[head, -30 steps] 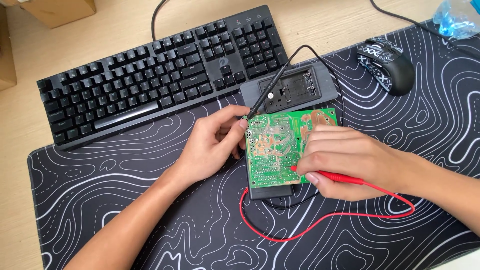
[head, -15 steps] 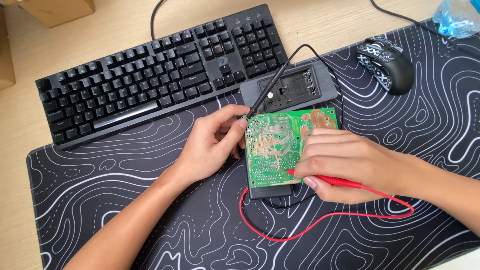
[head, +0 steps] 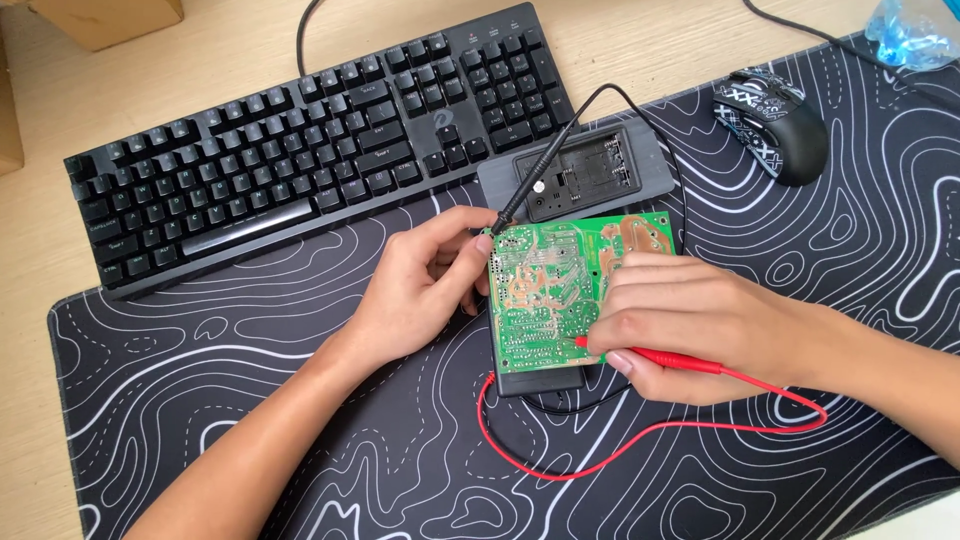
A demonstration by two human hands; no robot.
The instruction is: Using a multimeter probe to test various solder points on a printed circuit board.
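The black desk mat with white contour lines (head: pixel 300 440) carries all the work, with a black mechanical keyboard (head: pixel 310 150) at its far edge and a black patterned mouse (head: pixel 775 125) at the far right. Near the middle, a green circuit board (head: pixel 560 290) lies solder side up on a dark grey multimeter body (head: pixel 580 175), overhanging it toward the person; the board appears unclamped, so pressure from either probe could tilt or slide it. The left hand (head: pixel 420 290) is closed on the black test probe (head: pixel 530 190), whose tip meets the board's far left corner. The right hand (head: pixel 690 320) pinches the red test probe (head: pixel 650 355), its tip set among closely spaced solder joints at the near edge. The chief risk is a tip skating off its pad and bridging two neighbouring joints, which would falsify the reading or short the circuit if any charge remains. The red lead (head: pixel 640 435) loops loosely across the mat below the board; snagged by the right forearm, it could jerk the probe off its point. Fingers resting on the bare solder side could also disturb the measurement.
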